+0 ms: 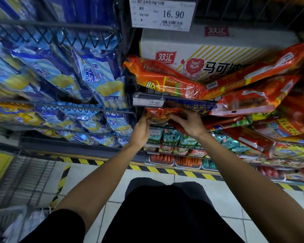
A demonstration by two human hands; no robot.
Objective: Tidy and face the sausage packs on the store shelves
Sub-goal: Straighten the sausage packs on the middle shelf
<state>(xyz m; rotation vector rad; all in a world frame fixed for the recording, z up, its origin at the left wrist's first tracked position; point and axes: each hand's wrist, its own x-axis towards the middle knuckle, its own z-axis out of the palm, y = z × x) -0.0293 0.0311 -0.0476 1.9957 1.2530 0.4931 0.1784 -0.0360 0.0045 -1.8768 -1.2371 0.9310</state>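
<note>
A red sausage pack (159, 114) sits on the middle shelf, just under the shelf rail with a price tag (148, 102). My left hand (140, 132) grips its left end. My right hand (188, 124) lies over its right side with the fingers curled on it. On the shelf above lie several red and orange sausage packs: one orange pack (167, 81) lies crosswise, and others (249, 97) are piled askew at the right. More red packs (249, 139) hang over the shelf edge to the right of my hands.
Blue snack bags (95, 76) fill wire baskets at the left. A white carton (200, 57) stands behind the top packs, under a 16.90 price sign (162, 14). Green packs (172, 136) and sausage trays (188, 161) fill the lower shelves. Yellow-black tape (165, 170) edges the tiled floor.
</note>
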